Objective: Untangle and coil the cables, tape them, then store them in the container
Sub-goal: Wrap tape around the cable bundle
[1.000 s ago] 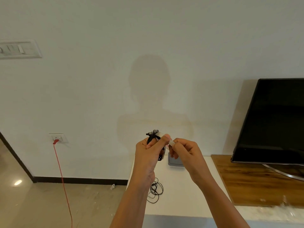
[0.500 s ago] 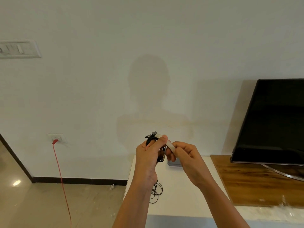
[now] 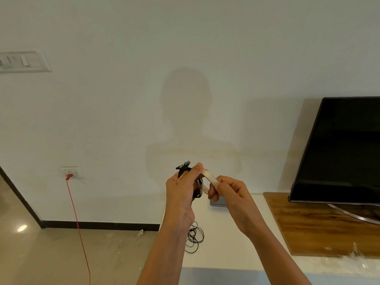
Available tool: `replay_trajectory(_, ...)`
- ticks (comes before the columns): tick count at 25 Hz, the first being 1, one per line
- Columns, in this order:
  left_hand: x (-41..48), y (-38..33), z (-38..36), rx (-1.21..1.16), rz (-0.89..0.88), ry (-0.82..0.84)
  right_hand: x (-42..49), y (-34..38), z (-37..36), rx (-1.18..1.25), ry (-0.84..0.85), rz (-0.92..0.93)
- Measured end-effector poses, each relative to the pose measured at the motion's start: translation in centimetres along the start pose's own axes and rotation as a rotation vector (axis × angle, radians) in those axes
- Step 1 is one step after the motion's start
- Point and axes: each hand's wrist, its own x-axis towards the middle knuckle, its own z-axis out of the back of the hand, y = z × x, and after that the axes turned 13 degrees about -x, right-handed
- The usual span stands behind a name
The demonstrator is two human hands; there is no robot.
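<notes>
Head view: the left hand [image 3: 183,188] is raised in front of the wall, its fingers [image 3: 195,171] clamped on a small black coiled cable [image 3: 184,168]. A strip of pale tape [image 3: 208,175] runs rightward from that thumb to the right hand [image 3: 228,192], whose fingers pinch its free end. The strip's long axis lies hand to hand, so wrapping probably falls to the right hand. Another loose cable [image 3: 194,237] lies on the white worktop [image 3: 232,243] below; the grey container [image 3: 219,202] sits behind.
</notes>
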Motion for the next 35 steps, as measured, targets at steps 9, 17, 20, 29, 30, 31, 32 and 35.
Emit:
replay_trajectory(9,-0.1,-0.4,-0.3,-0.078,0.069,-0.046,0.0,0.5,0.0,0.001,0.025,0.075)
replay_trajectory(17,0.0,-0.6,-0.5,-0.128,0.123,-0.059,-0.4,0.2,0.2,0.003,0.004,0.065)
replay_trajectory(20,-0.3,-0.4,-0.7,-0.114,0.1,-0.063,-0.1,0.8,0.0,0.016,-0.054,0.045)
replay_trajectory(29,0.1,-1.0,-0.7,-0.134,0.113,-0.102,-0.6,0.9,0.1,-0.068,0.028,0.091)
replay_trajectory(30,0.1,-1.0,-0.7,-0.13,0.109,-0.109,-0.6,0.8,0.1,-0.082,0.012,0.079)
replay_trajectory(31,0.0,-0.9,-0.8,-0.121,0.104,-0.112,-0.5,0.8,0.0,-0.099,-0.011,0.063)
replay_trajectory(32,-0.1,-0.8,-0.8,-0.114,0.099,-0.111,-0.5,0.8,0.0,-0.12,-0.037,0.048)
replay_trajectory(35,-0.4,-0.6,-0.8,-0.096,0.089,-0.103,-0.2,1.0,-0.3,-0.167,-0.115,0.018)
